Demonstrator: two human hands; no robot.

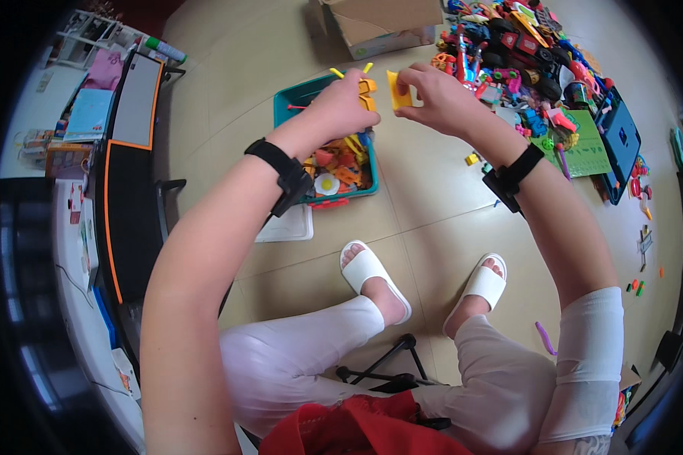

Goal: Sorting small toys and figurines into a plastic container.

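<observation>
Above a teal plastic bin (278, 105), my left hand (344, 102) grips a yellow plastic toy (367, 95) with blocky parts and two thin prongs. My fingers hide part of it. Just to the right, my right hand (438, 96) pinches a flat, slightly curved yellow plastic piece (397, 94) between thumb and fingers. The two yellow pieces are apart. Under my left hand and forearm, the bin holds mixed toy parts, including a toy fried egg (326, 184) and orange pieces (348, 175).
A large pile of toys (512, 57) covers the floor at upper right, beside a green board (583, 145) and a dark blue case (620, 148). A cardboard box (387, 23) stands beyond the bin. A white lid (287, 224) lies near it. Black-and-orange furniture (134, 216) stands left.
</observation>
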